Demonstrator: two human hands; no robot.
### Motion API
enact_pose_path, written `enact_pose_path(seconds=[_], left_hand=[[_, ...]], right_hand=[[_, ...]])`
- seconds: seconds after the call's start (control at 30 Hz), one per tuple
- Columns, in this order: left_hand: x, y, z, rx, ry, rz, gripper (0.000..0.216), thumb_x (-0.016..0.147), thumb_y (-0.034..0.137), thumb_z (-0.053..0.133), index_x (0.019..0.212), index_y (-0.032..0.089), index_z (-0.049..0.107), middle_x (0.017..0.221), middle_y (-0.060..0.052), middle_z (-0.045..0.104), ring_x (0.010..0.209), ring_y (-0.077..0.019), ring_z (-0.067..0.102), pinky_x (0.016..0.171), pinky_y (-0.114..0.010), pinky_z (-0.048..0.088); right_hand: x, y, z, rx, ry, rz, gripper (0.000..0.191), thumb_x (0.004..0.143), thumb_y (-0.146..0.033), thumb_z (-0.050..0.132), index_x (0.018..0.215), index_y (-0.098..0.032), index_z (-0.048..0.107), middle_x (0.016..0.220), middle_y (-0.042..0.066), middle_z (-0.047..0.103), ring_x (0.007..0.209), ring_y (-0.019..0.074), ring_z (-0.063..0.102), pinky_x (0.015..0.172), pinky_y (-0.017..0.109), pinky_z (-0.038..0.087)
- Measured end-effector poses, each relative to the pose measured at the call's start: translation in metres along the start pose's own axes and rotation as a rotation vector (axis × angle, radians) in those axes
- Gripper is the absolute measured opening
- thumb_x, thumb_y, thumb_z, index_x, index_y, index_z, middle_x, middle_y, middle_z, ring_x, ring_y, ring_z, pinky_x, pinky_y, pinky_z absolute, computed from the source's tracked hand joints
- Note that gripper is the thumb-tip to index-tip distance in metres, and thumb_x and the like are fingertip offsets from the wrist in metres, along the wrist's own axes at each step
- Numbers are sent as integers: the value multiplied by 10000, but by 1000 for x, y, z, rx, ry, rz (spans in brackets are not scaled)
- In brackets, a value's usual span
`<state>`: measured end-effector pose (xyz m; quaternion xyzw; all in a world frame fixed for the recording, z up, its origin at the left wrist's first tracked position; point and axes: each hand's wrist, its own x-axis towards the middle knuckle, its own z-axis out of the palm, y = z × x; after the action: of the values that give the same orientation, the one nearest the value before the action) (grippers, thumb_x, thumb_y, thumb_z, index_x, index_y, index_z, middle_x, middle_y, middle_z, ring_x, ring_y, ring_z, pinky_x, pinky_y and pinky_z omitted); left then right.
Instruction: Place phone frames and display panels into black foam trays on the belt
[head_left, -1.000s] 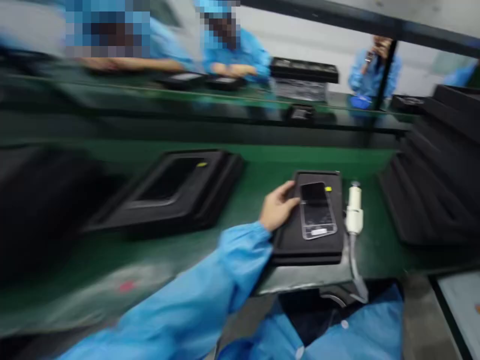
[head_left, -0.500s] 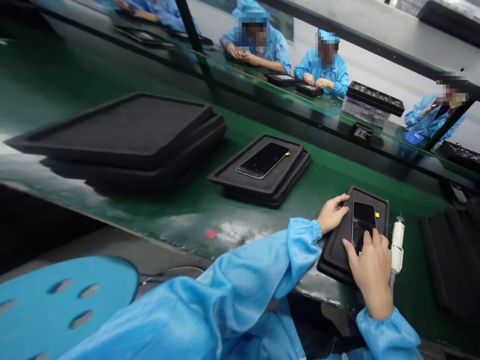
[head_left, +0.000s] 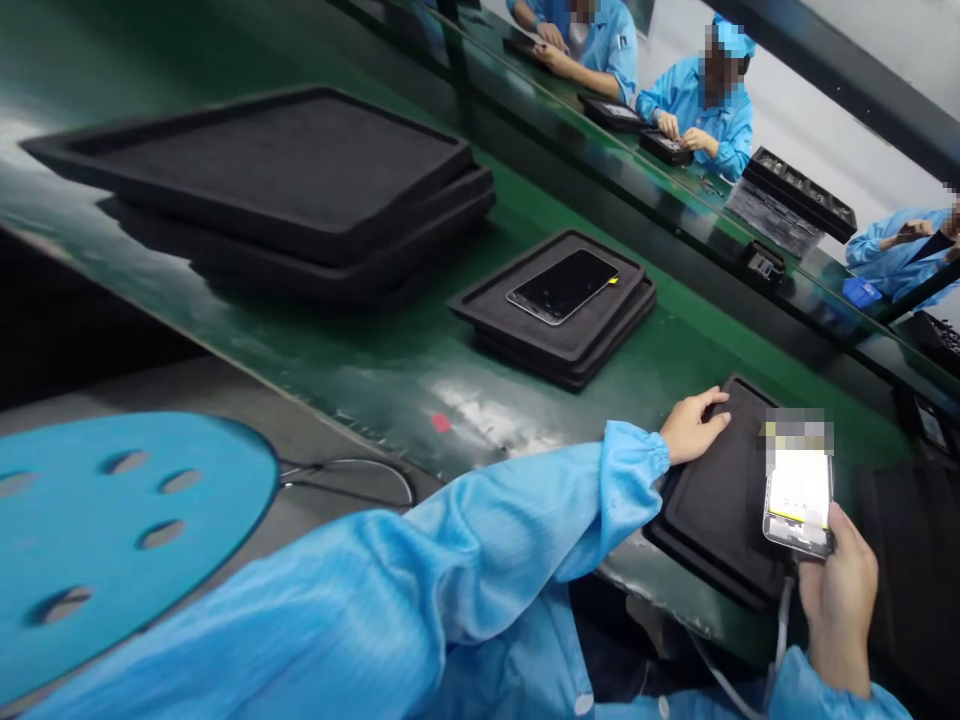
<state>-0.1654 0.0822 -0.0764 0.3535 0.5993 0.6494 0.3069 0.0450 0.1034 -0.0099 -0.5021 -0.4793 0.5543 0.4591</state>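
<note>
The right hand pinches the phone low, likely keeping its inside uncovered; the left hand, spread, seems to steady the tray.

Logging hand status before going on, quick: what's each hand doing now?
Left hand: open, resting on the edge of the black rectangular foam-like tray.
Right hand: closed, holding a flat rectangular silver-edged phone, white face showing.

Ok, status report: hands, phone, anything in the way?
Left hand on rim of black tray. Right hand gripping phone by lower end. Grey cable close by, possible snag.
</note>
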Motion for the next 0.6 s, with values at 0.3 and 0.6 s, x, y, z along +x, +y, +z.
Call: enact_pose_path(seconds=[0.3,0.6], left_hand=[[-2,3,-1,51,-1,9,411,803,243,601,1208,174,615,1417,-113,438,1266,-282,470,1059,-411,408],[2,-6,0,29,0,24,402,809,249,598,1204,179,616,1423,-102,436,1236,-268,501,1068,-398,402]], right_hand=[[-3,18,9,188,-76,36,428,739,-384,719,1080,-141,625,1015,70,686,947,210,645,820,343,553],[-1,15,10,286,-112,96,418,739,-333,708,1114,-172,620,1123,71,660,1043,200,615,905,349,515]])
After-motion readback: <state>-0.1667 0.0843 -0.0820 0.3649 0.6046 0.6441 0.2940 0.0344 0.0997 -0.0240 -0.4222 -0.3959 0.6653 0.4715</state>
